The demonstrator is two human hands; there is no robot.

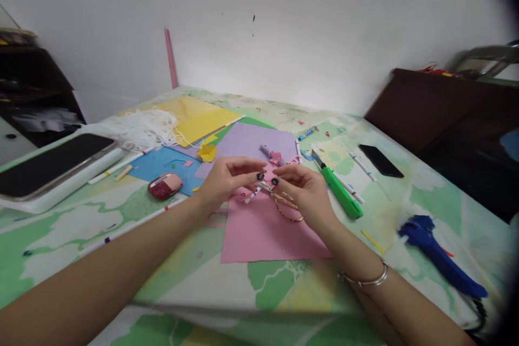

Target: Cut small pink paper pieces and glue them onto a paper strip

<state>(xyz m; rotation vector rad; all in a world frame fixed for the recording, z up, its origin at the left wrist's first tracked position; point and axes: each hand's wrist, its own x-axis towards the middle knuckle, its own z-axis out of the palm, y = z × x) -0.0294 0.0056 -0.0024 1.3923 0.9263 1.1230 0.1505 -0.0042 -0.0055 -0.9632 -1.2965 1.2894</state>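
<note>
My left hand (231, 178) and my right hand (304, 192) meet above the middle of the table, fingertips pinched. Between them is a small piece of pink paper (269, 174), partly hidden by the fingers. Just below lie small scissors with gold handles (288, 208), partly covered by my right hand. Under the scissors a pink sheet (271, 235) lies flat, with curled pink scraps (244, 195) near its upper left edge. Beyond my fingers, a rolled purple paper piece (266, 150) with pink bits rests on a lilac sheet (253, 138).
A green utility knife (340, 192), blade out, lies right of my hands. Farther right are a blue glue gun (441, 257) and a black phone (381, 161). Leftward are a blue sheet (162, 165), a maroon case (165, 186), white yarn (141, 124) and a yellow sheet (203, 119).
</note>
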